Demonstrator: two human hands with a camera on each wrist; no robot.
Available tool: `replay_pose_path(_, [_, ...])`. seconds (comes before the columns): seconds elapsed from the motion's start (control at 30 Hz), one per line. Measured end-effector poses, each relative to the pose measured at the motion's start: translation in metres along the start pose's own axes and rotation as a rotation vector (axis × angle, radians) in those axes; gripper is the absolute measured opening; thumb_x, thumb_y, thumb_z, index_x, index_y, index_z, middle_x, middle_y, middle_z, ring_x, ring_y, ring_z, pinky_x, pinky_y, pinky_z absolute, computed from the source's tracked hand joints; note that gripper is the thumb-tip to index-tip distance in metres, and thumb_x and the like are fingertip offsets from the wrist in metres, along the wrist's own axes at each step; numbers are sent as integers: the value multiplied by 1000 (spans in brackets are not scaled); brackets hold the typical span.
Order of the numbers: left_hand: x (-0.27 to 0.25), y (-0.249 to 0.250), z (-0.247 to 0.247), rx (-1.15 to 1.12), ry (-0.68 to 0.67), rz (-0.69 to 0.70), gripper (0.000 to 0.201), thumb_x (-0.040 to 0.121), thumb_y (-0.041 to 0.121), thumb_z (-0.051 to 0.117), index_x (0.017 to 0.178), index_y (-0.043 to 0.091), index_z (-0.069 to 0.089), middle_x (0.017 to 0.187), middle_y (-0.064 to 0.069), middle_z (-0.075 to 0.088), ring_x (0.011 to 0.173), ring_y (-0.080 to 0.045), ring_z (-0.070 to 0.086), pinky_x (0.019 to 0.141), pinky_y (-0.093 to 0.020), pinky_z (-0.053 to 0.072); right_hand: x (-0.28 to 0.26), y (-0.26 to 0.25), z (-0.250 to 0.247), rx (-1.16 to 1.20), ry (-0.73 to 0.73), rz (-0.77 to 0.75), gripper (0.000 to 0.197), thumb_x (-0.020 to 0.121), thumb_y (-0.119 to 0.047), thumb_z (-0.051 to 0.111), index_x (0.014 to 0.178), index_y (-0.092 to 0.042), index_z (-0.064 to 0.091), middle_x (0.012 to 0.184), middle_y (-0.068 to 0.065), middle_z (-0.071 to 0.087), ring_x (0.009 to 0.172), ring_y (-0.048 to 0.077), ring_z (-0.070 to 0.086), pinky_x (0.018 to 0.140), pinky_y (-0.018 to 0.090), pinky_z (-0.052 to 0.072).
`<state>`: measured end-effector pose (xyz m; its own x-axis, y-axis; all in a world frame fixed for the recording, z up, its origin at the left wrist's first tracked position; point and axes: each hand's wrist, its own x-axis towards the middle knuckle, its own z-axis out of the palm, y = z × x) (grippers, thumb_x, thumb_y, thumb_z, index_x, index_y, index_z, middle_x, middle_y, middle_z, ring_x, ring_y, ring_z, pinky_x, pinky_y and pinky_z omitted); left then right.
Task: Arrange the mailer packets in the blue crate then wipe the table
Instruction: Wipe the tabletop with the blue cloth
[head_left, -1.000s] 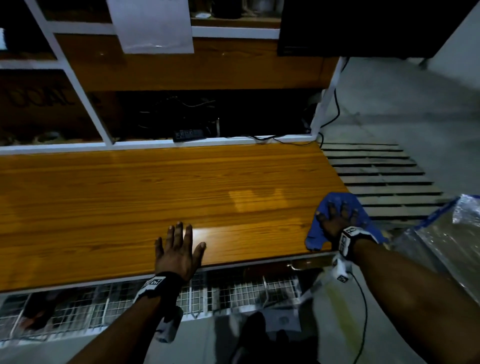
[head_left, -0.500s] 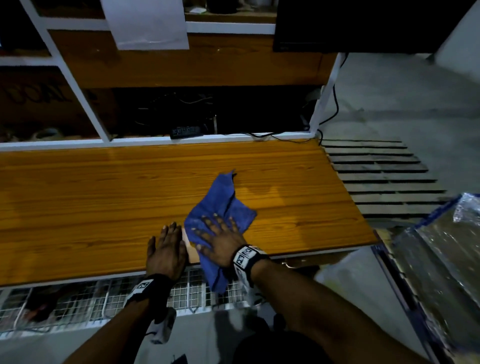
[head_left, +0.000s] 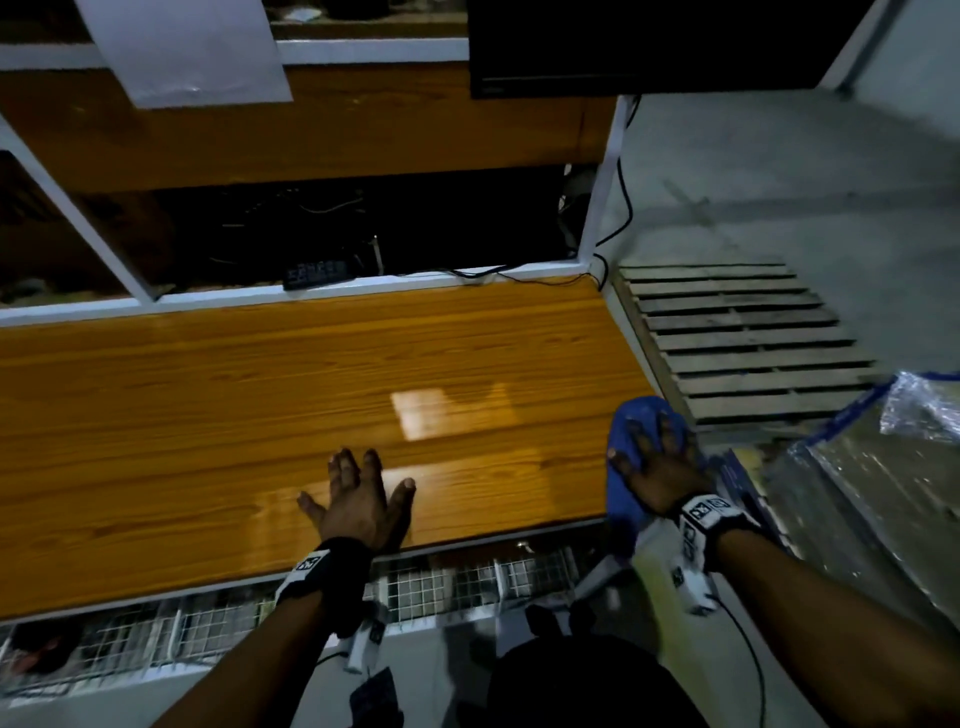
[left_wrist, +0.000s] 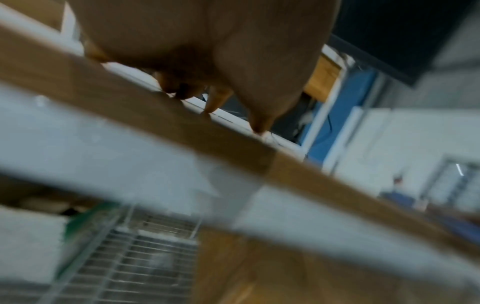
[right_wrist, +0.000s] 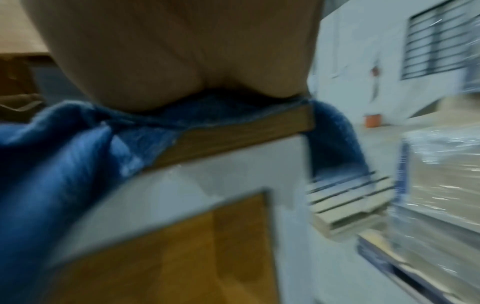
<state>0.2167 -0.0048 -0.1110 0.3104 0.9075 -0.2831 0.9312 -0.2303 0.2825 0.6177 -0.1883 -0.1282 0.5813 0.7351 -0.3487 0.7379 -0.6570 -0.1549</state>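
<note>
My right hand (head_left: 655, 457) lies flat, fingers spread, on a blue cloth (head_left: 626, 483) at the near right corner of the orange wooden table (head_left: 260, 395). In the right wrist view the cloth (right_wrist: 64, 152) hangs over the table's front edge and round its corner. My left hand (head_left: 358, 493) rests flat on the table near the front edge, fingers straight, holding nothing; its fingertips (left_wrist: 259, 129) touch the wood. The blue crate (head_left: 852, 410) stands to the right of the table, with clear plastic mailer packets (head_left: 883, 467) in it.
A white-framed shelf unit (head_left: 332, 283) rises behind the table, with a small black device (head_left: 314, 273) and cables on it. A wooden pallet (head_left: 737, 338) lies on the floor at the right. Wire mesh baskets (head_left: 467, 577) hang under the table's front.
My right hand has swept the blue cloth from the table's front middle back to the near right corner. My left hand has stayed flat on the table.
</note>
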Motion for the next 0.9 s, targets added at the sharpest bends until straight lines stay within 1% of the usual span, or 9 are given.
replay_pose_path(0.03, [4,9,1,-9,-9,-25,89,95,78,25,163,25,9,172,-11,-8,159,-29,-10,116,-72,-4,15,-3,0,5,-34,-30,106,65,-102,-5,158,-52,-7,171,0,-18,156,46,-8,119,72,8])
replay_pose_path(0.13, [11,24,9,-15,-16,-99,93,94,80,23,164,24,1,171,-12,-16,157,-30,-17,116,-73,-7,44,-27,-17,0,-39,-67,88,84,-92,8,157,-50,-13,167,-2,-29,154,45,-21,120,71,-4])
replay_pose_path(0.23, [13,25,14,-5,-2,-115,93,93,81,18,164,26,-5,170,-11,-21,156,-28,-22,116,-72,-12,67,-58,-38,-11,-49,-90,82,93,-83,22,159,-46,-11,167,-3,-28,154,42,-24,117,73,-9])
replay_pose_path(0.33, [13,22,13,-20,-1,-102,93,93,81,24,164,29,-4,170,-7,-21,157,-25,-21,117,-68,-13,93,-89,-52,3,-97,-98,84,89,-87,22,157,-52,-11,168,-4,-28,153,43,-25,113,77,-7])
replay_pose_path(0.5, [-2,-9,4,-80,19,-90,94,90,83,32,165,33,4,172,1,-12,159,-21,-13,122,-63,-8,122,-196,-44,-79,-159,-331,85,91,-86,26,159,-50,-10,168,-4,-28,153,43,-26,114,76,-7])
replay_pose_path(0.6, [-29,-37,11,-25,131,-172,87,89,88,17,162,43,0,172,4,-12,159,-22,-14,120,-63,-10,108,-281,-20,-172,-185,-526,85,92,-84,28,160,-47,-9,169,-2,-27,153,42,-27,114,76,-5])
replay_pose_path(0.73, [-31,-49,18,-53,172,-181,89,94,80,11,165,29,2,173,4,-8,159,-18,-13,121,-61,-11,52,-359,20,-253,-203,-772,83,92,-83,28,160,-49,-4,171,-4,-20,155,39,-22,113,77,-7])
replay_pose_path(0.8, [-30,-52,23,-62,222,-150,88,95,71,6,165,20,7,173,3,1,159,-18,-5,122,-62,-7,23,-365,35,-302,-180,-894,75,97,-75,29,160,-48,-2,172,-5,-16,156,38,-17,115,75,-6])
replay_pose_path(0.9, [-31,-61,29,-79,259,-104,84,95,57,14,163,8,18,172,-4,15,159,-22,11,121,-66,2,-10,-336,43,-314,-124,-1067,67,102,-66,26,162,-43,7,173,-2,-6,158,37,-6,118,72,3])
